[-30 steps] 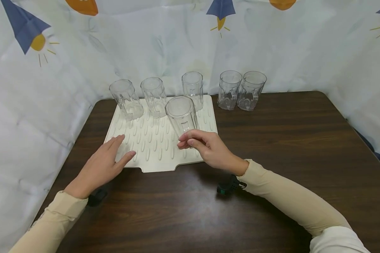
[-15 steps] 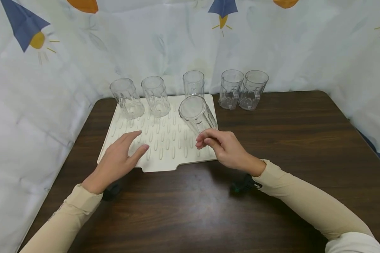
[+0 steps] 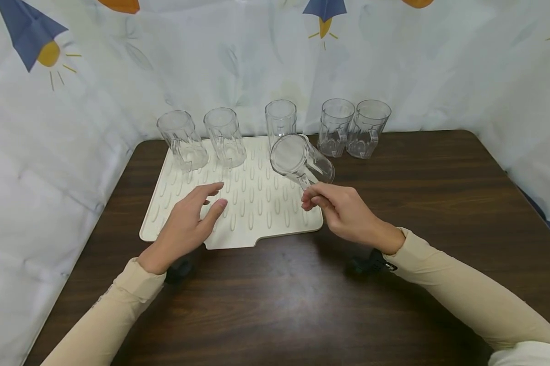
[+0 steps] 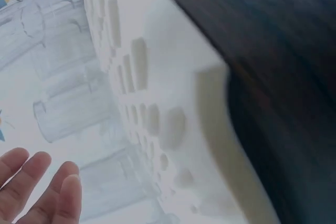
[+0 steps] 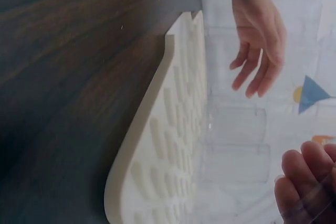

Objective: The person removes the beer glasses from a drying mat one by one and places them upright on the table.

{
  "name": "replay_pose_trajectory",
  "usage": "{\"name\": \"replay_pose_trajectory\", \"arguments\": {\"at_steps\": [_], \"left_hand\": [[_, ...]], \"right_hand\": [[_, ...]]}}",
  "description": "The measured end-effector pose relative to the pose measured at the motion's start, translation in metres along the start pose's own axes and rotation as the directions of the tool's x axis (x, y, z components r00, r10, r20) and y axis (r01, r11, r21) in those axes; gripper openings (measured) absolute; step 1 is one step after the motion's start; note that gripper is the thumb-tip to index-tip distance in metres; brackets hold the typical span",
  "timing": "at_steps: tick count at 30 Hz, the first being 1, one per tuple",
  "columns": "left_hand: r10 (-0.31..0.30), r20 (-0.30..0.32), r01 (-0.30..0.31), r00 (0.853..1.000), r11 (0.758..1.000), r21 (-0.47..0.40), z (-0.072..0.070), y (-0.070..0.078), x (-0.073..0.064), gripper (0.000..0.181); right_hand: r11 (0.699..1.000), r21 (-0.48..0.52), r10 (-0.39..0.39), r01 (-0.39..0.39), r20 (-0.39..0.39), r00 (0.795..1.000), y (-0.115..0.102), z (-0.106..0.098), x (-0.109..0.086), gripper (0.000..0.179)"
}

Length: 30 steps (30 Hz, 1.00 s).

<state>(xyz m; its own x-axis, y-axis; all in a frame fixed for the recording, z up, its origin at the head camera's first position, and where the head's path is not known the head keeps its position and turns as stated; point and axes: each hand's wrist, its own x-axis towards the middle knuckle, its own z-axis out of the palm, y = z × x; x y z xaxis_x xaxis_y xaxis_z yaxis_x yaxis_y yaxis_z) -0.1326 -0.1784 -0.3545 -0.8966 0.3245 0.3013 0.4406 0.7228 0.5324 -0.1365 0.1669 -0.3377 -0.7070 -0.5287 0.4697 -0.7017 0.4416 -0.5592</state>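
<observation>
My right hand (image 3: 350, 211) grips a clear glass mug (image 3: 322, 165) by its handle. The mug is tipped on its side over the right part of a white ridged draining board (image 3: 231, 239), one round end facing the head camera. My left hand (image 3: 183, 226) hovers over the board's front left, fingers relaxed, thumb apart, holding nothing. Three more clear mugs stand along the back of the board: one at the left (image 3: 190, 147), one beside it (image 3: 229, 145), and a third (image 3: 280, 119) partly behind the held mug. In the left wrist view my left fingers (image 4: 68, 198) show bare.
Two upright glass mugs, a nearer-left one (image 3: 334, 132) and its neighbour (image 3: 368, 132), stand close together on the dark wooden table (image 3: 430, 203), right of the board. A white patterned cloth (image 3: 430, 66) hangs behind and at the sides.
My right hand has shifted right with the mug, which has turned from leaning upright to lying sideways. My left hand has moved right over the board.
</observation>
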Motion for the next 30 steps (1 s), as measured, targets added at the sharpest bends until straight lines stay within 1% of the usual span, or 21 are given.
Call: {"name": "replay_pose_trajectory", "arguments": {"at_steps": [2, 5, 8, 15, 16, 23, 30], "left_hand": [[0.009, 0.000, -0.009, 1.000, 1.000, -0.024, 0.003, 0.002, 0.003, 0.047], [0.017, -0.001, -0.017, 1.000, 0.999, -0.050, 0.007, 0.005, 0.006, 0.045], [0.023, 0.006, -0.023, 1.000, 0.997, -0.073, 0.010, 0.008, 0.010, 0.045], [0.044, 0.032, -0.040, 0.999, 0.992, -0.123, 0.017, 0.015, 0.021, 0.045], [0.046, 0.034, -0.041, 0.998, 0.990, -0.132, 0.018, 0.016, 0.022, 0.045], [0.063, 0.022, -0.056, 0.998, 0.972, -0.230, 0.027, 0.025, 0.028, 0.049], [0.060, 0.010, -0.053, 0.998, 0.945, -0.321, 0.036, 0.033, 0.033, 0.045]], "right_hand": [[1.000, -0.025, -0.015, 0.015, -0.011, 1.000, 0.002, -0.003, -0.001, 0.014], [0.996, -0.067, -0.058, 0.056, -0.029, 0.998, 0.006, -0.005, -0.001, 0.011], [0.990, -0.108, -0.090, 0.086, -0.032, 0.995, 0.010, -0.007, -0.001, 0.011], [0.971, -0.207, -0.119, 0.116, -0.002, 0.993, 0.015, -0.012, -0.001, 0.036], [0.968, -0.219, -0.121, 0.120, 0.005, 0.993, 0.015, -0.012, -0.001, 0.037], [0.946, -0.290, -0.141, 0.147, 0.043, 0.989, 0.014, -0.016, -0.001, 0.039], [0.917, -0.354, -0.170, 0.181, 0.064, 0.983, 0.013, -0.014, -0.003, 0.043]]}}
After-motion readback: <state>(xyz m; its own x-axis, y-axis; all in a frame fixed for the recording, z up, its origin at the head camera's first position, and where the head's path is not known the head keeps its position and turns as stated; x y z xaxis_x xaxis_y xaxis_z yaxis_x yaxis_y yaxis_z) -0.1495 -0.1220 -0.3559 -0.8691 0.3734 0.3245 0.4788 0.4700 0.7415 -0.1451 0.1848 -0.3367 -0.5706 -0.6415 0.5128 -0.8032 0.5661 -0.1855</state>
